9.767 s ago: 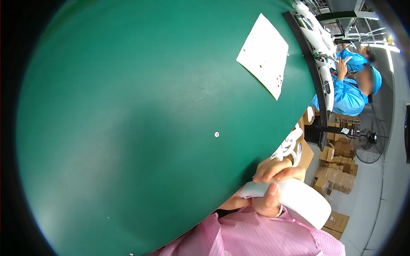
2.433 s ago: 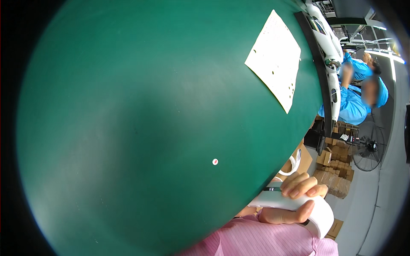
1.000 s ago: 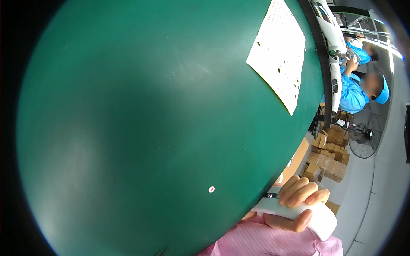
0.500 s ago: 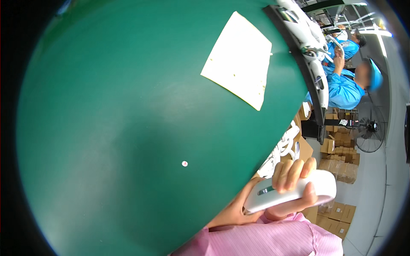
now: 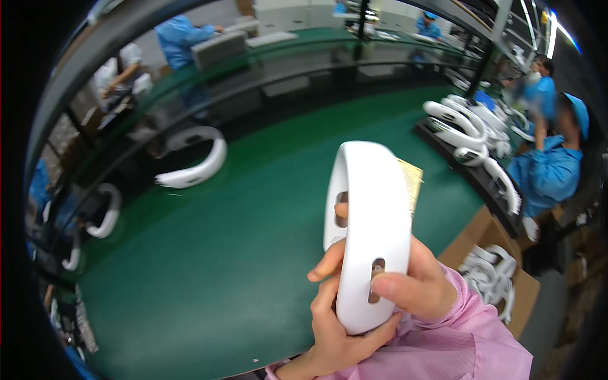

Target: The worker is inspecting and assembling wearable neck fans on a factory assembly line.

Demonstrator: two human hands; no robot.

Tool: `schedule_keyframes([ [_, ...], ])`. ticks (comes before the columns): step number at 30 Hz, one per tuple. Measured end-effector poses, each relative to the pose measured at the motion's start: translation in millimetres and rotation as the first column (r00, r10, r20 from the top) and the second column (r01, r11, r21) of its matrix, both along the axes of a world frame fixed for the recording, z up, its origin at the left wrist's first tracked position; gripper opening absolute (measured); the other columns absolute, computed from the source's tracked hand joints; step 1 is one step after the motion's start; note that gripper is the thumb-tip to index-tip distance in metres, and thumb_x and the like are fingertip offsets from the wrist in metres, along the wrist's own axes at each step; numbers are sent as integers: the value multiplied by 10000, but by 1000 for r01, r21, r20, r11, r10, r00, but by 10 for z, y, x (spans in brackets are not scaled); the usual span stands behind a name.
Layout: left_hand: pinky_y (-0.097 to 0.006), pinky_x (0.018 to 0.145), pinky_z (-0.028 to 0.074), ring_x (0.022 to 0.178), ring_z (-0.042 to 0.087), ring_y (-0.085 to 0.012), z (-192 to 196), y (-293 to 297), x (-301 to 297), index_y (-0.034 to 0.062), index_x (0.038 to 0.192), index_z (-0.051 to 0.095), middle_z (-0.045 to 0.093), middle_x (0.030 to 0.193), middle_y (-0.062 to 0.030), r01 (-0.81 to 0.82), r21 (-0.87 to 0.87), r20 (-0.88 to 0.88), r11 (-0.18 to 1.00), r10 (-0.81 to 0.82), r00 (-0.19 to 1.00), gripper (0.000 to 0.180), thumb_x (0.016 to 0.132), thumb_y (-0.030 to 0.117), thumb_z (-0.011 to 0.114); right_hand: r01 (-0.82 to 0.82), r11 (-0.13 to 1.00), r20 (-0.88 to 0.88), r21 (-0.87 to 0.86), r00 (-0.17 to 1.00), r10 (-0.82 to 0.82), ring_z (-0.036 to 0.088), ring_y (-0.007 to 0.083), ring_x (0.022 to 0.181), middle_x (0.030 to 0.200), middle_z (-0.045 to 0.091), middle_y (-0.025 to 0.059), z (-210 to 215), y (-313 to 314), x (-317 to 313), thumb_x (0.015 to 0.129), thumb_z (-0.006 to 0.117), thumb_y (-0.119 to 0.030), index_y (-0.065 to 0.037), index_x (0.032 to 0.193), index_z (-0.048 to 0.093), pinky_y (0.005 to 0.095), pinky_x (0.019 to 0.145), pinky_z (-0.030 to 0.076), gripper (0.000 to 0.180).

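Note:
Upright in front of me is a white U-shaped plastic shell [image 5: 375, 190], like the body of a neck massager, with an oval slot in its side. My left hand [image 5: 335, 326] wraps its lower end from beneath. From the right, my right hand [image 5: 421, 285] grips the same shell, its thumb lying at the lower slot. A fingertip shows through the opening on the inner side. Behind the shell, a pale yellow sheet [image 5: 411, 180] is mostly hidden on the green table [image 5: 253, 285].
Similar white shells fill a black tray [image 5: 472, 168] at the right, near a co-worker in blue [image 5: 551, 164]. An open cardboard box [image 5: 529, 297] with white parts stands at lower right. Another curved shell [image 5: 206, 164] lies at the far left side, by a dark rail.
My view has swung up and across the bench. The white shell, lying sideways at lower right before, now stands upright nearer the middle, still held by both hands.

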State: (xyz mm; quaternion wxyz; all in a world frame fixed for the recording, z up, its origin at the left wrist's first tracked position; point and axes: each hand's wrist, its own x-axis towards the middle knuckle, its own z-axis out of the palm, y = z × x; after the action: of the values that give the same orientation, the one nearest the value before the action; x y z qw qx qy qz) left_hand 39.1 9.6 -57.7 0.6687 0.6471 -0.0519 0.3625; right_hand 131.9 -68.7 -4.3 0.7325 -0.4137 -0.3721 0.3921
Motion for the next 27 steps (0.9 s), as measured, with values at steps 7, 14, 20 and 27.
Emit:
schedule_keyframes([
  [7,-345,808,432,1045,443,-201,154,281,-399,17,1237,212,367,1150,-156,-233,124,-283,965,259,924,788,632,30,717,-257,957,-95,133,958,270,484,302,1153,1205,469,181,-86,572,-46,757,452,-3,21,1300,210,420,983,384,595],
  [14,-311,758,469,1004,491,-208,175,280,-395,20,1230,241,371,1146,-149,-305,45,-344,951,301,889,744,634,-7,686,-99,981,-65,167,992,112,522,337,1098,1169,472,198,-88,640,-173,828,544,-217,8,1341,153,428,921,433,684],
  [20,-325,798,460,1033,481,-218,186,251,-314,28,1233,235,363,1156,-140,-326,185,-255,927,366,895,748,632,-19,676,-54,985,-31,164,998,60,547,316,1056,1148,479,198,-93,587,-177,852,502,-243,20,1335,149,414,897,444,654],
  [27,-360,880,422,1085,453,-236,144,194,-250,27,1231,232,340,1194,-151,-308,143,-244,941,335,910,742,637,-2,675,-113,976,-32,184,992,121,541,303,1066,1180,465,206,-142,531,-61,843,509,-254,18,1350,126,401,905,435,692],
])
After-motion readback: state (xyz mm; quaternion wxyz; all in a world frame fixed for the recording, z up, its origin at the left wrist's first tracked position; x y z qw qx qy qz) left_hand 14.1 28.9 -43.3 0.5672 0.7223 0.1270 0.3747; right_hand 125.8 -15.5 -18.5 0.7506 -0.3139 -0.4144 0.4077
